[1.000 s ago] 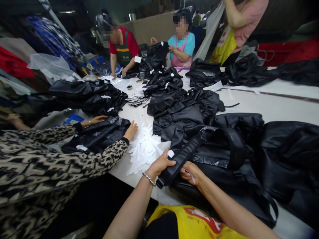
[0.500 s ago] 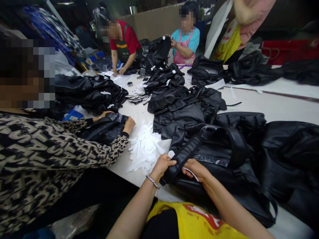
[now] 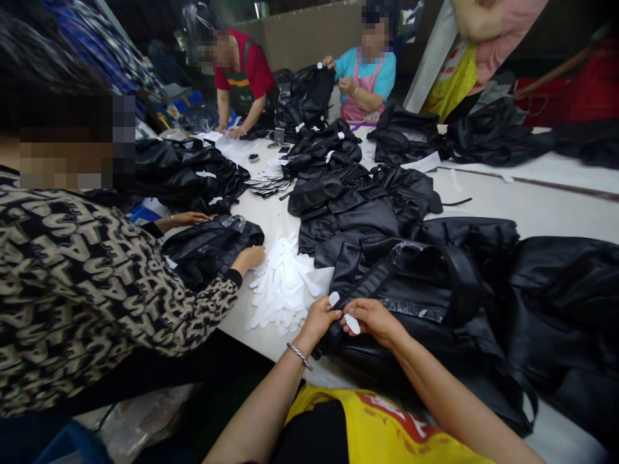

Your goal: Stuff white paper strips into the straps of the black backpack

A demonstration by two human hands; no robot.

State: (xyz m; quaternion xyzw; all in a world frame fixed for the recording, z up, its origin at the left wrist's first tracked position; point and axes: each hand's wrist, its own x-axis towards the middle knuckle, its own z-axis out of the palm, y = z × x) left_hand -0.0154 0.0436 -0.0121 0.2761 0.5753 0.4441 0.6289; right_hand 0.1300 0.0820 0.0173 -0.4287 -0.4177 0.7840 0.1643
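My left hand (image 3: 319, 320) is closed around the padded strap (image 3: 370, 281) of a black backpack (image 3: 435, 316) lying on the white table (image 3: 522, 206). A small white sticker shows on the strap by my left thumb. My right hand (image 3: 372, 318) pinches a small white tab (image 3: 351, 323) just beside the left hand, over the bag's near edge. A heap of white tabs (image 3: 283, 287) lies on the table left of my hands.
A person in a patterned top at left has a hand (image 3: 249, 258) on another black bag (image 3: 210, 245). Piles of black bags (image 3: 348, 200) cover the table's middle and far side. Two people work at the far end; another stands at back right.
My right hand has come up from under the strap and now holds the white tab next to my left hand. The person at left has leaned further into view.
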